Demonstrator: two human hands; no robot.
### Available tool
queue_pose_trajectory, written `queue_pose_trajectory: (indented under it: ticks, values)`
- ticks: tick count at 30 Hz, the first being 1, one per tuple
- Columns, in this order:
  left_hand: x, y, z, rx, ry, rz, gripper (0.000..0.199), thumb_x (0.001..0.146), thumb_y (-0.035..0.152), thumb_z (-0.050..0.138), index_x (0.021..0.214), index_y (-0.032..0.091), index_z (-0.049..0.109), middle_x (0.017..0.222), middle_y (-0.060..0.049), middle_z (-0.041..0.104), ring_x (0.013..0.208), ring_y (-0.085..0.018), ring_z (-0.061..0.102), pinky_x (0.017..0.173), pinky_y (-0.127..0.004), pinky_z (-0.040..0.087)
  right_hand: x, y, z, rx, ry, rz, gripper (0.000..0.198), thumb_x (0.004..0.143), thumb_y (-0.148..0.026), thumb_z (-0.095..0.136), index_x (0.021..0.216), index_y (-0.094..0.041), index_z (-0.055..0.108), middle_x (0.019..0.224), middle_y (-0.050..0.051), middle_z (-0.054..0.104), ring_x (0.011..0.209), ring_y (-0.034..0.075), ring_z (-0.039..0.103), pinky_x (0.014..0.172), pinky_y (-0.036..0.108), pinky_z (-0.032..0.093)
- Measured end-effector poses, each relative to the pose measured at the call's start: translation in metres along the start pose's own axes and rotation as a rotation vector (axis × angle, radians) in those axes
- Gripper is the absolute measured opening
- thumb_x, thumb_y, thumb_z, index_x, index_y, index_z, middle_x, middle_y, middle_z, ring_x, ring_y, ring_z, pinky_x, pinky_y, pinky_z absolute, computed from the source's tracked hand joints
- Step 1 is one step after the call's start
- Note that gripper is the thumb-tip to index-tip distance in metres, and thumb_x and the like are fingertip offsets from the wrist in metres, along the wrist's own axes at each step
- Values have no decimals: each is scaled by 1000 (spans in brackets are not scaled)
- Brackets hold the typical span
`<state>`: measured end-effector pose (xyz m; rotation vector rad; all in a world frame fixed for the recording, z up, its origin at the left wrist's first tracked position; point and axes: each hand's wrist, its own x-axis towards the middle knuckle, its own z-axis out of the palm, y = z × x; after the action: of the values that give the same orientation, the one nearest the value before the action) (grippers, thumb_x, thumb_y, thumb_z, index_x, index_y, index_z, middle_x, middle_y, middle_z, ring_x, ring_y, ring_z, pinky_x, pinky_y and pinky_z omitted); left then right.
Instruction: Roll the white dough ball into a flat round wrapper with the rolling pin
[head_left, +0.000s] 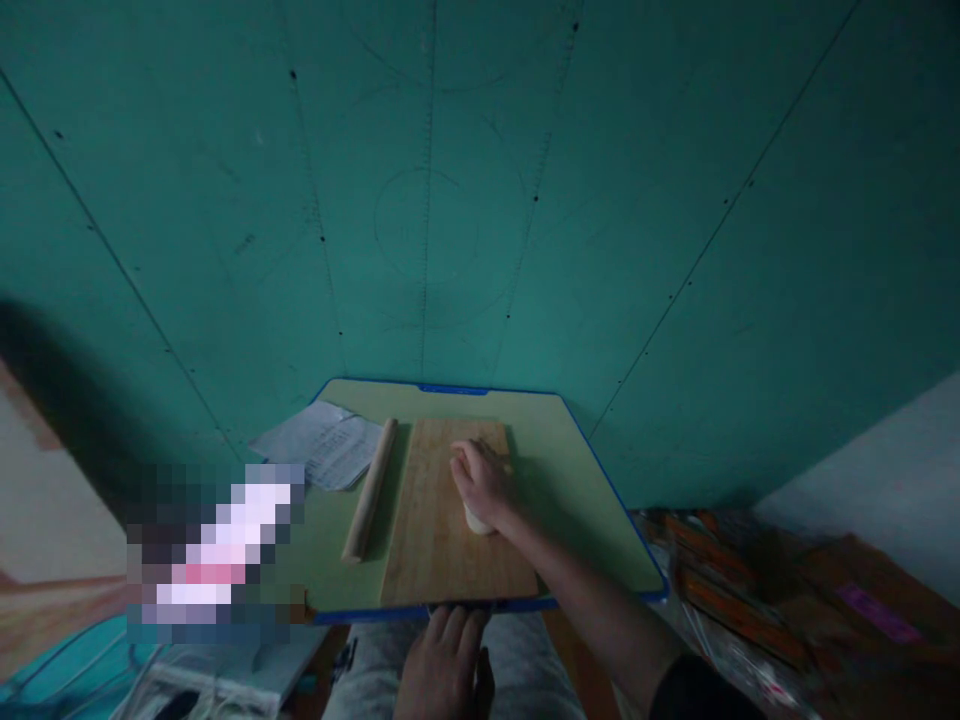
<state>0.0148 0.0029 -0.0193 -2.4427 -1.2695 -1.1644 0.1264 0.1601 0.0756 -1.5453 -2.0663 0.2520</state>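
The pale dough (480, 523) lies on the wooden board (427, 520), directly under the right hand (486, 482) and beyond the left hand (448, 660); most of it is covered, so its long axis is unclear. The right hand curls closed around the dough, grasping it. The left touches the near edge of the surface (570, 450); whether it grips there, I cannot tell.
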Motion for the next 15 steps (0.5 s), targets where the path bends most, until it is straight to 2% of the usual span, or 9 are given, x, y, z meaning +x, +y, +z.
queue_pose_trajectory:
  ticks: [3,7,11,13,15]
  values:
    - [0,0,-2,-2,39,-8,34,75,8,43,103,21,57,79,-3,67,70,-20,64,60,-27,54,8,0,2,-37,-50,1,34,97,-22,48,129,-16,58,126,13,64,122,23,55,104,36,41]
    - [-2,0,-3,-21,-42,20,35,76,10,48,108,21,58,84,-3,69,75,-20,65,64,-26,55,21,-5,14,-98,-113,-22,49,98,-33,48,144,-15,49,146,18,50,134,31,46,112,49,33]
    - [-10,2,3,-24,-21,-71,35,76,11,43,106,22,59,83,-4,69,76,-21,65,63,-28,54,38,-7,28,-222,-168,-90,60,100,-40,46,153,-14,38,159,20,34,144,34,34,117,53,23]
    - [-16,3,7,-26,-75,-94,35,77,12,44,108,22,59,84,-5,69,78,-22,66,65,-28,54,47,-6,34,-227,-148,-112,60,99,-39,47,152,-11,39,157,22,36,143,34,34,118,52,22]
    - [-21,4,10,-19,-140,-80,37,77,13,48,110,21,59,86,-5,70,80,-22,66,66,-27,54,56,-5,39,-166,-103,-121,56,97,-37,50,146,-9,47,149,23,45,138,34,39,117,51,23]
